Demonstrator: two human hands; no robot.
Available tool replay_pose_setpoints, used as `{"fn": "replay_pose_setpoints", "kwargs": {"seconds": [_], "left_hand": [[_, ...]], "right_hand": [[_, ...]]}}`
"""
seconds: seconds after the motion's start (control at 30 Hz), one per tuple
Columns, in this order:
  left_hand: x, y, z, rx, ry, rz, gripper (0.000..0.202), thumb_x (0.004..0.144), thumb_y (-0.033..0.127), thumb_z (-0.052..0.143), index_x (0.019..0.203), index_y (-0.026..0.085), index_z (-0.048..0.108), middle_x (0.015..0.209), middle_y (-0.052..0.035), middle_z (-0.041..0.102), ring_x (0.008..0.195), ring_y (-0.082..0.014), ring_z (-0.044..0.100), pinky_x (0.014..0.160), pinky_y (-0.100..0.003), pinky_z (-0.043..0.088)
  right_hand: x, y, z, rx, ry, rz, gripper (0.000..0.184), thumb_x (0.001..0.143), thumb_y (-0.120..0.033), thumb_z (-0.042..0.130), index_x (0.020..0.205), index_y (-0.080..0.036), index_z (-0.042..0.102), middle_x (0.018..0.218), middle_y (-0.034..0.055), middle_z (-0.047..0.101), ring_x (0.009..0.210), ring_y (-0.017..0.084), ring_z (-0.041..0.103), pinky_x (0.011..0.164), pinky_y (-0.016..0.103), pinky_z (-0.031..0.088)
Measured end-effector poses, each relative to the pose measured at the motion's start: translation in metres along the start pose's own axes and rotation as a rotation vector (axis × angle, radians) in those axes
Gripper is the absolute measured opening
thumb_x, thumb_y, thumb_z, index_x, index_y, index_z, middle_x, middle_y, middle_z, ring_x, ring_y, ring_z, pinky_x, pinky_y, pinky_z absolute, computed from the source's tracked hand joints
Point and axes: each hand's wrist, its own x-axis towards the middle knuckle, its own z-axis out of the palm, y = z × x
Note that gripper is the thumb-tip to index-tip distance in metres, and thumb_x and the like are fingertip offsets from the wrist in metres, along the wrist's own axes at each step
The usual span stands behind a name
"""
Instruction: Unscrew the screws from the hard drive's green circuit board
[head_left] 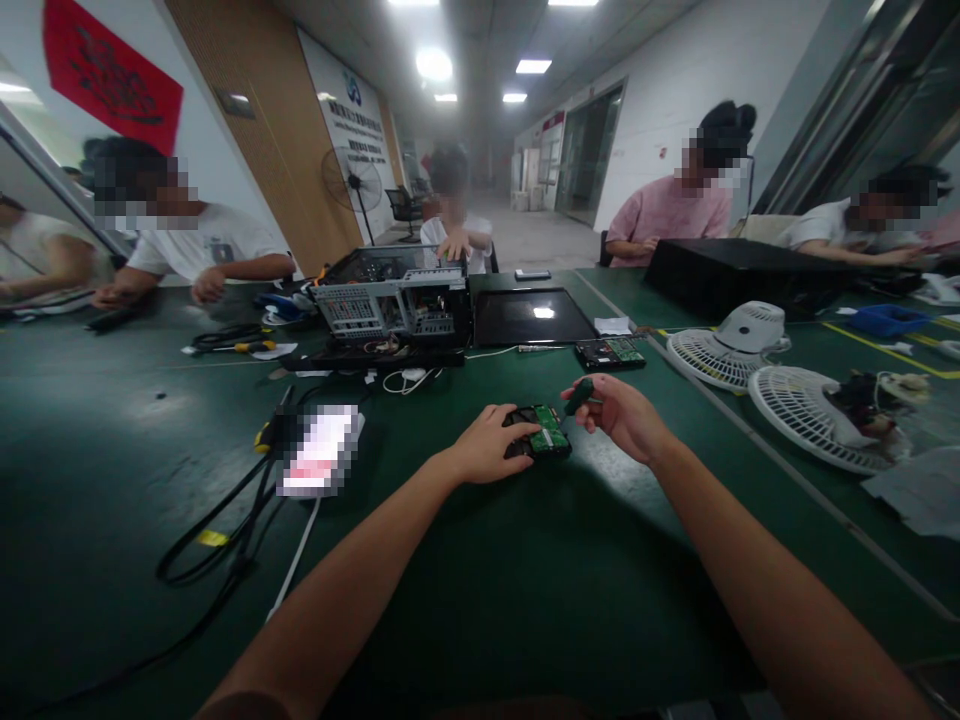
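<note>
A hard drive [546, 432] with its green circuit board facing up lies on the dark green table [525, 580] in front of me. My left hand [487, 445] rests on the drive's left side, fingers curled over its edge and holding it. My right hand [619, 410] hovers just right of the drive, closed around a dark green screwdriver handle [579, 396] whose tip points down toward the board.
An open computer case [394, 300] and a black panel [531, 316] stand behind, with another circuit board [609, 352]. White fan grilles [810, 415] lie at right. A phone [319, 450] and black cables [225, 540] lie at left. Several people sit around the table.
</note>
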Motion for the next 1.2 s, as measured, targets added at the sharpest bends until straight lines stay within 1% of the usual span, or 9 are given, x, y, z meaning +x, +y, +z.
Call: {"fn": "replay_pose_setpoints", "kwargs": {"seconds": [0.2, 0.37, 0.5, 0.57, 0.73, 0.9, 0.97, 1.1, 1.2], "left_hand": [[0.0002, -0.0002, -0.0007, -0.01, -0.018, -0.008, 0.061, 0.089, 0.054, 0.068, 0.146, 0.04, 0.05, 0.16, -0.0048, 0.029, 0.143, -0.0355, 0.032, 0.116, -0.053, 0.034], [0.0, 0.0002, -0.0003, 0.007, 0.0, 0.003, 0.061, 0.089, 0.053, 0.069, 0.146, 0.039, 0.051, 0.158, -0.006, 0.031, 0.142, -0.0352, 0.032, 0.117, -0.053, 0.034], [-0.0001, -0.0001, -0.0001, 0.006, -0.005, 0.005, 0.06, 0.09, 0.053, 0.068, 0.146, 0.039, 0.05, 0.157, -0.0069, 0.031, 0.142, -0.0357, 0.032, 0.116, -0.054, 0.035], [-0.0001, -0.0005, -0.0001, -0.001, -0.01, 0.0, 0.06, 0.09, 0.053, 0.068, 0.146, 0.04, 0.05, 0.158, -0.0063, 0.031, 0.142, -0.0361, 0.032, 0.115, -0.055, 0.035], [0.0, -0.0003, -0.0011, -0.014, -0.013, -0.009, 0.061, 0.09, 0.054, 0.067, 0.146, 0.041, 0.049, 0.159, -0.006, 0.029, 0.142, -0.0364, 0.032, 0.114, -0.055, 0.036], [0.0001, 0.0006, -0.0026, -0.02, -0.026, -0.015, 0.061, 0.089, 0.054, 0.067, 0.146, 0.041, 0.05, 0.16, -0.0047, 0.029, 0.143, -0.0367, 0.031, 0.115, -0.055, 0.035], [0.0002, 0.0003, -0.0023, -0.019, -0.022, -0.016, 0.061, 0.089, 0.054, 0.067, 0.146, 0.041, 0.05, 0.16, -0.0046, 0.029, 0.143, -0.0367, 0.03, 0.116, -0.055, 0.034], [0.0004, -0.0005, -0.001, -0.012, -0.021, -0.01, 0.061, 0.09, 0.054, 0.067, 0.146, 0.041, 0.049, 0.159, -0.0055, 0.029, 0.143, -0.0362, 0.031, 0.115, -0.054, 0.035], [0.0005, -0.0005, -0.0006, -0.005, -0.013, -0.005, 0.061, 0.09, 0.054, 0.067, 0.147, 0.041, 0.049, 0.158, -0.0059, 0.031, 0.142, -0.0359, 0.032, 0.115, -0.054, 0.035]], "right_hand": [[-0.0008, 0.001, -0.0002, -0.01, 0.016, 0.0, 0.034, 0.091, -0.041, 0.062, 0.12, -0.023, 0.064, 0.105, 0.0069, 0.07, 0.065, 0.013, 0.055, 0.052, 0.027, 0.038], [-0.0013, 0.0025, 0.0002, -0.031, -0.021, -0.019, 0.026, 0.091, -0.039, 0.062, 0.107, -0.02, 0.068, 0.096, 0.0065, 0.069, 0.066, 0.014, 0.056, 0.054, 0.028, 0.04], [-0.0016, 0.0013, 0.0013, -0.028, -0.039, -0.031, 0.026, 0.092, -0.041, 0.058, 0.103, -0.019, 0.067, 0.116, 0.0111, 0.071, 0.068, 0.014, 0.058, 0.062, 0.033, 0.046], [-0.0012, 0.0004, 0.0016, -0.002, -0.036, -0.009, 0.03, 0.093, -0.045, 0.055, 0.102, -0.019, 0.066, 0.121, 0.0129, 0.07, 0.069, 0.016, 0.059, 0.065, 0.034, 0.048], [0.0012, 0.0003, -0.0009, 0.013, 0.004, 0.018, 0.03, 0.092, -0.048, 0.054, 0.101, -0.021, 0.063, 0.103, 0.0109, 0.074, 0.066, 0.017, 0.058, 0.059, 0.032, 0.043], [0.002, 0.0012, -0.0036, -0.062, 0.05, 0.005, 0.034, 0.092, -0.047, 0.058, 0.113, -0.022, 0.065, 0.101, 0.0079, 0.072, 0.064, 0.014, 0.053, 0.052, 0.028, 0.034], [0.0014, 0.001, -0.0032, -0.06, 0.043, 0.019, 0.035, 0.091, -0.046, 0.058, 0.113, -0.02, 0.067, 0.098, 0.0082, 0.07, 0.063, 0.014, 0.051, 0.052, 0.028, 0.034], [-0.0011, 0.0003, -0.0003, -0.064, -0.025, 0.009, 0.029, 0.092, -0.043, 0.059, 0.103, -0.018, 0.069, 0.095, 0.0085, 0.07, 0.065, 0.014, 0.054, 0.054, 0.03, 0.037], [-0.0024, 0.0003, 0.0018, -0.074, -0.068, -0.009, 0.026, 0.092, -0.041, 0.06, 0.102, -0.019, 0.067, 0.104, 0.0103, 0.071, 0.067, 0.015, 0.057, 0.058, 0.031, 0.042]]}}
